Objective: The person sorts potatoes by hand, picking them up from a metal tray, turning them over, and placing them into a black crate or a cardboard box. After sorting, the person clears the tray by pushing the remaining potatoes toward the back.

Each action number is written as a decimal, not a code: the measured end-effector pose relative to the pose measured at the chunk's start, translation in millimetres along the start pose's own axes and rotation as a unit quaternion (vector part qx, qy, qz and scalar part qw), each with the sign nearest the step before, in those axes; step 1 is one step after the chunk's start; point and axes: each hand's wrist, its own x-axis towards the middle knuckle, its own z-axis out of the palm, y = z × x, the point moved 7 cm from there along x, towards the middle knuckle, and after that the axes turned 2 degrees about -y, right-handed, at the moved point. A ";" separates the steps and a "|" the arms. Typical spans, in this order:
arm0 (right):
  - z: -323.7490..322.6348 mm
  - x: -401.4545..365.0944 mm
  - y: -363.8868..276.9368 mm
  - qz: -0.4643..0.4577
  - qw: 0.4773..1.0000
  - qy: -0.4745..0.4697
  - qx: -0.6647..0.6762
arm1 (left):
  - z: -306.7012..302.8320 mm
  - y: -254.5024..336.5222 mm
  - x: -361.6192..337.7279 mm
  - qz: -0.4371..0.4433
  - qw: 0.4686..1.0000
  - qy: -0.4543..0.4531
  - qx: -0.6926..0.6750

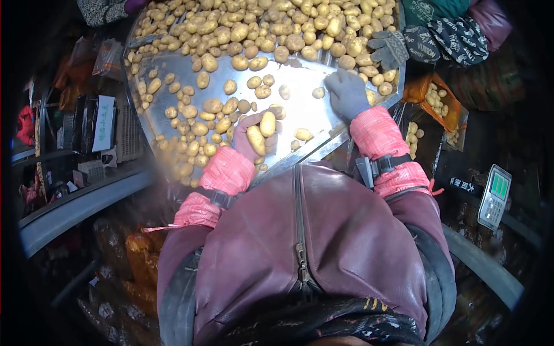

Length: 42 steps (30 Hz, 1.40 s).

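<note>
My left hand (247, 137), in a pinkish-grey glove, is closed on potatoes above the metal table (300, 81). Two show clearly: one potato (267, 124) upright by the fingers and another potato (255, 140) lower in the palm. My right hand (348, 95), in a grey glove, lies back-up near the table's right side. Its fingers bend downward, and whatever is under them is hidden. Close beyond its fingertips is a potato (346, 61) at the edge of the pile, and a small potato (318, 92) lies to its left.
A large potato pile (248, 29) covers the far side. Another person's gloved hand (389, 49) reaches in at upper right. An orange bag (430, 101) holding potatoes hangs beside the right edge. A digital scale (495, 196) stands farther right, and crates (128, 130) are at left.
</note>
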 end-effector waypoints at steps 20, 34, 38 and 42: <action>-13.6 122.0 73.2 0.201 0.979 0.023 0.015 | 8.6 32.7 -8.6 0.241 0.922 0.085 0.291; -42.4 38.6 -70.4 -0.079 0.906 0.041 0.413 | 16.4 14.2 18.3 0.058 0.972 -0.030 -0.225; -48.3 23.9 -73.9 -0.035 0.915 -0.048 0.399 | 20.2 15.7 17.3 0.066 0.981 -0.068 -0.168; -11.3 59.8 15.0 0.032 0.988 -0.025 0.152 | 22.2 11.5 10.2 0.055 0.979 -0.071 -0.184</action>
